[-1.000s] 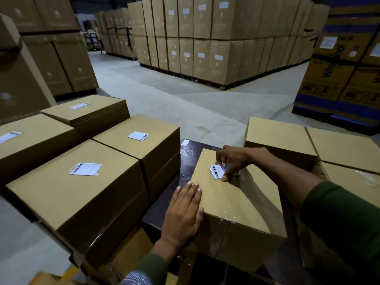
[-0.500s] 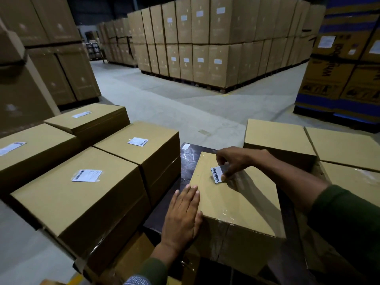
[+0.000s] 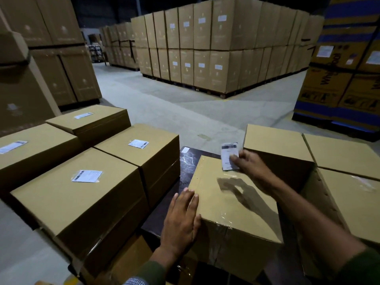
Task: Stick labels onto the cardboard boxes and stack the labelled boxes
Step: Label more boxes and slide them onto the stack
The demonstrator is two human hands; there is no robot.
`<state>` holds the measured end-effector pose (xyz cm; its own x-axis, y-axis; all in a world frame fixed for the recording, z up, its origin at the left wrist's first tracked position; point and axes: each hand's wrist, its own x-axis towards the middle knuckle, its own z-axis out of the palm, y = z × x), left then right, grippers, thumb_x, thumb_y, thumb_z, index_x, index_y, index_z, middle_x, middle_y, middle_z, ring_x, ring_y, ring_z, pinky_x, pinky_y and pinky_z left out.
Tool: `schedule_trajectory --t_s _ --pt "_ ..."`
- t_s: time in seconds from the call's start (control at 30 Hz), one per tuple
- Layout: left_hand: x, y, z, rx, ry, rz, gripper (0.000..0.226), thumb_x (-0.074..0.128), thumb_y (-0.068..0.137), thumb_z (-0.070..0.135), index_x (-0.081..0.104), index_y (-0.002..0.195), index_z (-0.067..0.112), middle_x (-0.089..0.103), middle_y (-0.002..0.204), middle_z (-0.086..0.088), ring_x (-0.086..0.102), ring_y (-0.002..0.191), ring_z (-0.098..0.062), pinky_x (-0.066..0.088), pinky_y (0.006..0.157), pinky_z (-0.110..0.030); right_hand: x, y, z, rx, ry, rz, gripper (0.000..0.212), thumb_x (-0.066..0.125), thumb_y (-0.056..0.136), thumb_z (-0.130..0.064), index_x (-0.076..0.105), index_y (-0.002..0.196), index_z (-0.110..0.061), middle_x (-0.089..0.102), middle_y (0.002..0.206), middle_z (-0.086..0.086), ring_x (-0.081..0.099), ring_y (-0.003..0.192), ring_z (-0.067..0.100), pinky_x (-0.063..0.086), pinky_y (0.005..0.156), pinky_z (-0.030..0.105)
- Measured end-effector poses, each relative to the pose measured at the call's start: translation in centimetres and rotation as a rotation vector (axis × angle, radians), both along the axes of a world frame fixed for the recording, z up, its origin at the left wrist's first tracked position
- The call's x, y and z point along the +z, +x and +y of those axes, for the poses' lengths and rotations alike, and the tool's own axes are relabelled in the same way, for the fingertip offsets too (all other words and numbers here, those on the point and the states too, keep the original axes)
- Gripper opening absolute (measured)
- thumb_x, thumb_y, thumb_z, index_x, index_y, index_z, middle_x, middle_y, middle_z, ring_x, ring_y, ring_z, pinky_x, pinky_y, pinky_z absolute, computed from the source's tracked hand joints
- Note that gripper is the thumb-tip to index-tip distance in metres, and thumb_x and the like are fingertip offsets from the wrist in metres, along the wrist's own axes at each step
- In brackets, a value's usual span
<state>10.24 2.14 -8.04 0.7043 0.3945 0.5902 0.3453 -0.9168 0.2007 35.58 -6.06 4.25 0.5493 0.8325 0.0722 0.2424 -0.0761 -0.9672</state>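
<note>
A warehouse: palletised stacks of cartons [image 3: 216,48] on a bare concrete floor [image 3: 164,103]

L hand [image 3: 181,219] flat, fingers straight, palm down, forearm reaching fwd. R hand [image 3: 247,163] stretched further out, thumb + fingers pinched shut, grip raised, wrist angled left.

Grey concrete floor [image 3: 164,103], open aisle. Tall brown cartons on pallets [image 3: 216,52] stand at the far side; further tall stacks [image 3: 61,68] at left. Blue-and-yellow printed cartons [image 3: 345,75] stacked at right.
</note>
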Motion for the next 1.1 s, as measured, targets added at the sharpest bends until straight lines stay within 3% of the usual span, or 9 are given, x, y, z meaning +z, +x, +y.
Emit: schedule_trajectory --t_s 0.1,0.17,0.23,0.47,0.63,0.8,0.97,1.1 --pt "-0.1 -0.1 -0.1 0.019 -0.019 -0.016 0.051 0.028 0.105 0.04 0.044 0.143 0.009 0.045 0.142 -0.016 0.037 0.141 -0.028 0.04 0.108 -0.054 -2.9 -1.6 -0.5 -0.085 -0.069 -0.011 0.045 0.06 0.087 -0.054 0.056 0.109 -0.015 0.069 0.107 0.014 0.068 0.097 0.029 0.051 0.091 0.058" --pt "-0.1 -0.2 0.0 0.019 0.007 -0.004 0.052 0.028 0.106 0.041 0.044 0.143 0.009 0.046 0.141 -0.017 0.039 0.139 -0.028 0.041 0.107 -0.054 -4.0 -2.4 -0.6 -0.109 -0.139 -0.177 0.03 0.052 0.095 -0.05 0.053 0.105 -0.021 0.068 0.104 0.005 0.067 0.094 0.023 0.052 0.088 0.053" --pt "-0.1 -0.3 0.2 0.011 0.031 0.004 0.052 0.028 0.105 0.04 0.048 0.142 0.008 0.049 0.14 -0.017 0.04 0.139 -0.028 0.042 0.107 -0.053 -4.4 -3.3 -0.3 -0.122 -0.156 -0.224 0.029 0.047 0.096 -0.052 0.051 0.103 -0.024 0.068 0.101 0.002 0.066 0.092 0.021 0.053 0.086 0.05" --pt "-0.3 -0.2 0.4 -0.001 0.05 -0.018 0.052 0.028 0.105 0.038 0.051 0.141 0.007 0.05 0.141 -0.017 0.039 0.14 -0.027 0.035 0.11 -0.051 -3.3 -6.7 1.6 -0.004 -0.191 -0.288 0.029 0.046 0.101 -0.042 0.049 0.1 -0.013 0.067 0.1 0.005 0.063 0.09 0.021 0.049 0.08 0.041" --pt "-0.3 -0.2 0.4 0.004 0.067 -0.037 0.052 0.029 0.105 0.039 0.051 0.14 0.008 0.051 0.14 -0.016 0.039 0.14 -0.027 0.036 0.11 -0.051 -3.4 -5.0 -0.7 -0.013 -0.228 -0.312 0.026 0.048 0.101 -0.041 0.051 0.096 -0.016 0.068 0.094 0.003 0.065 0.085 0.019 0.05 0.075 0.04" --pt "-0.5 -0.3 0.5 0.005 0.103 -0.07 0.05 0.036 0.103 0.037 0.053 0.139 0.007 0.053 0.138 -0.016 0.039 0.14 -0.028 0.035 0.111 -0.051 -3.0 -3.0 -0.5 -0.127 -0.223 -0.313 0.027 0.048 0.101 -0.036 0.055 0.111 -0.012 0.067 0.105 0.004 0.064 0.09 0.017 0.049 0.071 0.03" --pt "-0.6 -0.3 0.5 0.015 0.112 -0.084 0.048 0.043 0.1 0.035 0.055 0.138 0.008 0.054 0.139 -0.015 0.04 0.139 -0.029 0.035 0.112 -0.048 -3.2 -3.7 2.1 -0.131 -0.224 -0.294 0.028 0.048 0.1 -0.041 0.054 0.112 -0.016 0.067 0.112 0.007 0.065 0.098 0.024 0.052 0.088 0.048" --pt "-0.5 -0.4 0.6 0.01 0.127 -0.078 0.048 0.045 0.099 0.035 0.056 0.137 0.008 0.055 0.138 -0.015 0.042 0.138 -0.027 0.035 0.111 -0.048 -3.0 -5.8 2.4 -0.046 -0.198 -0.299 0.027 0.049 0.101 -0.037 0.054 0.103 -0.011 0.067 0.1 0.004 0.064 0.089 0.021 0.047 0.073 0.033"
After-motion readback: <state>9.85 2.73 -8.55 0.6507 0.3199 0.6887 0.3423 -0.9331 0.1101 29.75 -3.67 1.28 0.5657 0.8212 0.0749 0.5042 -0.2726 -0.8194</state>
